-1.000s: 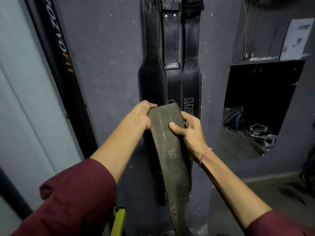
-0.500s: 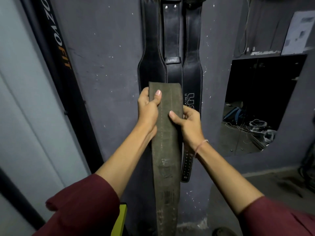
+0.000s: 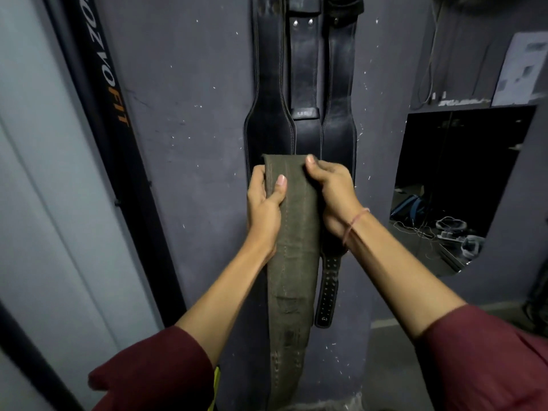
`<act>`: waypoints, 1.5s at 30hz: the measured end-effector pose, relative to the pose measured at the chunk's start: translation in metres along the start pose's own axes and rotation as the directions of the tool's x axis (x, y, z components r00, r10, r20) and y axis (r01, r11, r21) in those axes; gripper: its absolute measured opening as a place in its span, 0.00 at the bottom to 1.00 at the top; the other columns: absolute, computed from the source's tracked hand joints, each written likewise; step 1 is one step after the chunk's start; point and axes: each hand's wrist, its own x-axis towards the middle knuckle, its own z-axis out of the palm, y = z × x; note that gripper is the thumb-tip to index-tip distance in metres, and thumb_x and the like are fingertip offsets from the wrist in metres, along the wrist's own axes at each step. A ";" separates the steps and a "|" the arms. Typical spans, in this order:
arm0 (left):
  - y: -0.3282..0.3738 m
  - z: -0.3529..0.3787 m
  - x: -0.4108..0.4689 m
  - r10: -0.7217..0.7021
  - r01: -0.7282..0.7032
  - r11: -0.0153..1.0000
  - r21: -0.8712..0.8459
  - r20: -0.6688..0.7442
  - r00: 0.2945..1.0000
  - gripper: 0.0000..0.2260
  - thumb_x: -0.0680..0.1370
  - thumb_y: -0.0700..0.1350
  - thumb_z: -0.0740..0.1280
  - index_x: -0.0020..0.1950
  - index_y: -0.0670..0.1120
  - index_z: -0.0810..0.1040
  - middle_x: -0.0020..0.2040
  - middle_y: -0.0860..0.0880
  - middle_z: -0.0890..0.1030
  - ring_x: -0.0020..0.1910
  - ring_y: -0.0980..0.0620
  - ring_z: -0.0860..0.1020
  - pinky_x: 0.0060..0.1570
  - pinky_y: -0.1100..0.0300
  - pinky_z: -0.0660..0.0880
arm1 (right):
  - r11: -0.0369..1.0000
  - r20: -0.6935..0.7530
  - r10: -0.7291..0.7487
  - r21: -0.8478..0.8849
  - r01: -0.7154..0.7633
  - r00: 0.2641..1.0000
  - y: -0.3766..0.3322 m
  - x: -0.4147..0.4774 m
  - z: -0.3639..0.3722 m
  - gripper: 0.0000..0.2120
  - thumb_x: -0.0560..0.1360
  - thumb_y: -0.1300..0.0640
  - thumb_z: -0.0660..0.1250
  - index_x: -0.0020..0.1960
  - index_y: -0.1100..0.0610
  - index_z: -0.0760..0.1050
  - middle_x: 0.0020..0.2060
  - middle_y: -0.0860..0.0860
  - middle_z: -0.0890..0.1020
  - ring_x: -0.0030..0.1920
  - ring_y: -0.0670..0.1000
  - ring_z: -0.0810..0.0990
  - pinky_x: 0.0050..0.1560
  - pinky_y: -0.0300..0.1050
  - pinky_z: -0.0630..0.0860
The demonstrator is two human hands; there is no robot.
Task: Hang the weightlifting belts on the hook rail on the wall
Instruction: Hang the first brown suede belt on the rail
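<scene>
I hold an olive-green weightlifting belt (image 3: 292, 247) upright in front of the dark wall; its lower part hangs down between my arms. My left hand (image 3: 264, 207) grips its left edge near the top, thumb on the front face. My right hand (image 3: 335, 195) grips the right edge at the same height. Behind it, black leather belts (image 3: 268, 84) hang side by side on the wall, and the perforated tail of one (image 3: 326, 292) shows below my right wrist. The hook rail is above the frame, out of view.
A black slanted post with orange lettering (image 3: 109, 93) stands at the left against a pale panel. At the right, a dark wall opening (image 3: 456, 185) shows cables and gear on a floor. A paper sheet (image 3: 522, 69) leans on the ledge above it.
The green belt has been turned upright and squared to the wall. My left hand came round to grip its left edge, and my right hand slid up to the top right corner.
</scene>
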 end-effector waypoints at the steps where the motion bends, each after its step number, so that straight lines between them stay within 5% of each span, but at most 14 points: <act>1: -0.003 -0.003 0.000 -0.019 0.019 1.000 0.010 -0.009 1.000 0.05 0.81 0.42 0.63 0.56 0.44 0.74 0.53 0.42 0.81 0.52 0.45 0.79 0.57 0.44 0.77 | 1.000 -0.017 0.030 -0.007 -0.030 0.999 -0.002 0.006 0.003 0.14 0.81 0.58 0.65 0.56 0.69 0.78 0.44 0.60 0.85 0.41 0.53 0.85 0.43 0.48 0.82; 6: 0.015 -0.014 0.007 -0.452 0.450 0.886 0.113 -0.007 0.892 0.25 0.80 0.65 0.57 0.63 0.49 0.80 0.56 0.45 0.85 0.53 0.49 0.84 0.57 0.50 0.81 | 0.995 -0.030 -0.104 0.003 0.104 0.994 0.010 0.003 0.007 0.06 0.77 0.69 0.66 0.54 0.67 0.75 0.41 0.57 0.83 0.39 0.51 0.83 0.40 0.44 0.81; 11: 0.049 -0.021 0.043 -0.671 0.670 0.731 -0.131 0.041 0.740 0.23 0.82 0.56 0.59 0.53 0.38 0.82 0.46 0.39 0.84 0.46 0.44 0.82 0.54 0.50 0.77 | 0.985 0.131 -0.166 -0.026 0.171 0.977 0.024 -0.018 0.000 0.09 0.75 0.73 0.66 0.53 0.64 0.75 0.41 0.54 0.84 0.41 0.51 0.84 0.43 0.47 0.83; 14: 0.040 -0.008 0.046 -0.601 0.597 0.799 -0.077 -0.052 0.798 0.09 0.78 0.37 0.63 0.56 0.34 0.78 0.50 0.37 0.82 0.45 0.42 0.82 0.44 0.50 0.81 | 0.991 0.091 -0.134 -0.006 0.135 0.987 0.036 -0.026 -0.020 0.10 0.75 0.73 0.66 0.53 0.63 0.75 0.41 0.52 0.85 0.42 0.50 0.85 0.43 0.47 0.83; 16: 0.029 -0.003 0.041 -0.535 0.528 0.845 -0.089 -0.098 0.839 0.15 0.73 0.28 0.62 0.58 0.38 0.75 0.52 0.37 0.81 0.46 0.41 0.82 0.40 0.50 0.81 | 0.995 0.083 -0.092 -0.021 0.094 0.992 0.048 -0.031 -0.034 0.10 0.75 0.73 0.66 0.54 0.63 0.76 0.43 0.53 0.86 0.42 0.50 0.85 0.43 0.45 0.83; 19: 0.027 -0.001 0.036 -0.607 0.595 0.784 -0.174 -0.017 0.795 0.08 0.76 0.37 0.65 0.53 0.40 0.80 0.47 0.41 0.84 0.43 0.43 0.83 0.41 0.52 0.80 | 0.999 0.088 -0.039 -0.032 0.042 0.995 0.065 -0.033 -0.047 0.12 0.74 0.75 0.64 0.55 0.65 0.76 0.44 0.54 0.86 0.42 0.50 0.85 0.43 0.44 0.83; 22: 0.026 0.002 0.046 -0.529 0.519 0.842 -0.146 -0.034 0.848 0.18 0.79 0.48 0.69 0.62 0.36 0.78 0.47 0.41 0.85 0.40 0.46 0.85 0.40 0.52 0.82 | 0.999 0.117 -0.009 -0.032 0.013 0.993 0.072 -0.034 -0.050 0.14 0.75 0.75 0.64 0.58 0.66 0.77 0.46 0.54 0.87 0.45 0.51 0.86 0.43 0.43 0.82; 28: 0.011 0.013 0.042 -0.283 0.276 0.956 -0.099 -0.068 0.957 0.09 0.83 0.43 0.63 0.63 0.43 0.75 0.51 0.45 0.83 0.47 0.48 0.83 0.48 0.50 0.83 | 0.998 0.111 -0.063 -0.021 0.066 0.992 0.047 -0.018 -0.037 0.09 0.78 0.68 0.64 0.54 0.62 0.81 0.45 0.55 0.87 0.44 0.51 0.85 0.46 0.45 0.83; 33: 0.012 0.019 0.049 -0.126 0.120 0.991 -0.062 -0.101 0.987 0.15 0.83 0.41 0.63 0.69 0.40 0.71 0.57 0.44 0.81 0.61 0.41 0.79 0.65 0.38 0.74 | 0.990 0.047 -0.140 -0.018 0.141 0.989 0.036 0.000 -0.025 0.09 0.78 0.68 0.65 0.56 0.70 0.78 0.47 0.60 0.84 0.48 0.58 0.82 0.53 0.54 0.81; 40: 0.001 0.010 0.046 -0.067 0.070 0.997 0.028 -0.100 0.993 0.18 0.82 0.42 0.63 0.71 0.38 0.69 0.65 0.37 0.78 0.66 0.38 0.76 0.68 0.36 0.70 | 0.957 0.095 0.157 -0.260 -0.128 0.983 0.121 -0.066 -0.063 0.07 0.76 0.69 0.68 0.51 0.61 0.82 0.45 0.51 0.88 0.47 0.47 0.86 0.48 0.44 0.80; 45: 0.000 0.011 0.041 -0.025 0.024 0.994 0.111 0.001 1.000 0.18 0.82 0.43 0.62 0.70 0.37 0.69 0.62 0.40 0.80 0.64 0.41 0.79 0.66 0.42 0.74 | 0.993 0.048 -0.109 -0.035 0.110 0.993 0.025 -0.004 -0.018 0.12 0.78 0.62 0.67 0.59 0.65 0.78 0.51 0.55 0.86 0.52 0.54 0.85 0.52 0.47 0.83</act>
